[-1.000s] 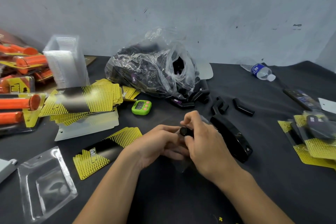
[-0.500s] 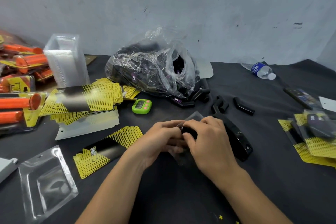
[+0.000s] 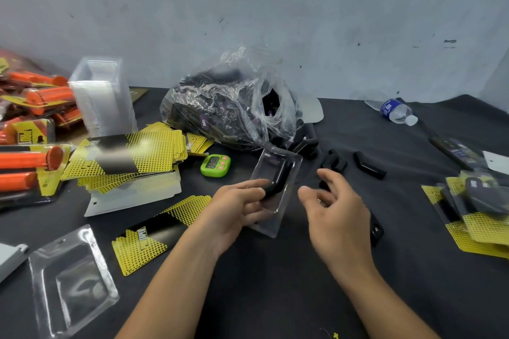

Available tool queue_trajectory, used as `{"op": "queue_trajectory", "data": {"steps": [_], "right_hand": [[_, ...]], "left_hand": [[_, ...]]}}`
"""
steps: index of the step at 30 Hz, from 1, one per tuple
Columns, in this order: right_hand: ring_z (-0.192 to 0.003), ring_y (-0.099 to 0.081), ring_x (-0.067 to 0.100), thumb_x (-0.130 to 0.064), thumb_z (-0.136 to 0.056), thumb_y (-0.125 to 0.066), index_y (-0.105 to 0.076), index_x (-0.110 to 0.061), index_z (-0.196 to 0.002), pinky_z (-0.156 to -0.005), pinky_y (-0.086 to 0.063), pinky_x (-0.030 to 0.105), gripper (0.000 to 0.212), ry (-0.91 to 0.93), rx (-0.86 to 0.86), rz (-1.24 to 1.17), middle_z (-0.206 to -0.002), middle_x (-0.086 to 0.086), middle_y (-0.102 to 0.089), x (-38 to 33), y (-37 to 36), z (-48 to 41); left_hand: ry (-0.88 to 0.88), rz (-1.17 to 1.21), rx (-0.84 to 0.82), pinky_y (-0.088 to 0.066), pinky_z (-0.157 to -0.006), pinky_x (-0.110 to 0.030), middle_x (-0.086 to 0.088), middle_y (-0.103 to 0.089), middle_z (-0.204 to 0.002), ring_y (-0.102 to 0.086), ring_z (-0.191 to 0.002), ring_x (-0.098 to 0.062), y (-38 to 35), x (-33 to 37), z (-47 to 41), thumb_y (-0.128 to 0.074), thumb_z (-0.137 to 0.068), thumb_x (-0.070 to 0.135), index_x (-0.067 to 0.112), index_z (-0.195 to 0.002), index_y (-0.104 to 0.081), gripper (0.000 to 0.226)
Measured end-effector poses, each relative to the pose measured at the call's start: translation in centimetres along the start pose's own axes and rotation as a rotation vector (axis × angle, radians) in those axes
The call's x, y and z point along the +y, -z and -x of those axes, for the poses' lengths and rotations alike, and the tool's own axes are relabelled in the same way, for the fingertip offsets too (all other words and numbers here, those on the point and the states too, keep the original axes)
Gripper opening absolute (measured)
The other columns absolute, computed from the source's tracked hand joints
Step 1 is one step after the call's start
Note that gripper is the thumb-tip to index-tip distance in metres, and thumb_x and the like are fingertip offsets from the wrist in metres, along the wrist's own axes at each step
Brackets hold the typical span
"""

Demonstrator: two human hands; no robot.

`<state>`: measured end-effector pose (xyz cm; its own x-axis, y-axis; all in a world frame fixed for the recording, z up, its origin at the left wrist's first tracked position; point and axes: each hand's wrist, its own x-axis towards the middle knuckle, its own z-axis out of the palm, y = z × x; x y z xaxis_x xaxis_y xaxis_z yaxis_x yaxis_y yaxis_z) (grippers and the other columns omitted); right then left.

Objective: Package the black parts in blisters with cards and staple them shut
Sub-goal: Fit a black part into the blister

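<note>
Head view: our left hand grips the clear blister, thumb pressed on the black part seated in its pocket. Our right hand hangs just right of that grip, fingers loosely spread, holding nothing. A yellow card lies left of the grip.
</note>
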<state>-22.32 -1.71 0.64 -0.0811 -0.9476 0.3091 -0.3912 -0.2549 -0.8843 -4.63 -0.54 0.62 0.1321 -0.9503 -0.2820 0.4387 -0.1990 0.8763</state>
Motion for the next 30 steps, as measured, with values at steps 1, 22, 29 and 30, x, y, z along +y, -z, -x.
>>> {"op": "queue_trajectory", "data": {"steps": [1, 22, 29, 30], "right_hand": [[-0.087, -0.058, -0.026, -0.040, -0.090, -0.075, -0.059, -0.035, -0.138, -0.074, -0.039, 0.002, 0.051, -0.028, -0.058, -0.024, -0.082, -0.033, -0.070, 0.0, -0.3, 0.1], [-0.096, -0.075, 0.037, 0.003, -0.096, -0.064, -0.075, -0.013, -0.104, -0.090, -0.060, 0.057, 0.021, -0.284, -0.345, -0.529, -0.094, 0.014, -0.079, 1.6, -1.6, -0.9], [-0.089, -0.075, 0.033, 0.015, -0.089, -0.065, -0.072, -0.013, -0.112, -0.087, -0.060, 0.047, 0.036, -0.300, -0.396, -0.470, -0.097, 0.026, -0.075, 1.3, -1.7, -0.6], [-0.085, -0.076, 0.030, 0.014, -0.089, -0.066, -0.072, -0.012, -0.112, -0.081, -0.062, 0.042, 0.036, -0.304, -0.389, -0.459, -0.094, 0.022, -0.076, 1.4, -1.7, -0.6]], "left_hand": [[0.027, -0.011, -0.060, -0.061, -0.063, -0.030, -0.016, -0.078, -0.107, -0.078, -0.086, -0.022, 0.1, 0.1, 0.2, -0.053, -0.098, -0.007, 0.002, -0.120, -0.068, 0.028], [-0.030, -0.452, -0.153, -0.056, -0.057, -0.026, -0.009, -0.069, -0.078, -0.068, -0.066, -0.017, 0.1, -0.1, 1.0, -0.076, -0.087, -0.003, 0.008, -0.091, -0.064, 0.017], [-0.163, -0.680, -0.045, -0.055, -0.077, -0.043, 0.000, -0.070, -0.078, -0.066, -0.077, -0.016, -0.3, -0.3, 1.0, -0.080, -0.073, 0.045, 0.020, -0.083, -0.071, 0.029], [-0.191, -0.697, -0.004, -0.057, -0.081, -0.044, 0.001, -0.073, -0.079, -0.068, -0.078, -0.016, -0.4, -0.4, 0.9, -0.077, -0.069, 0.045, 0.024, -0.085, -0.072, 0.027]]}}
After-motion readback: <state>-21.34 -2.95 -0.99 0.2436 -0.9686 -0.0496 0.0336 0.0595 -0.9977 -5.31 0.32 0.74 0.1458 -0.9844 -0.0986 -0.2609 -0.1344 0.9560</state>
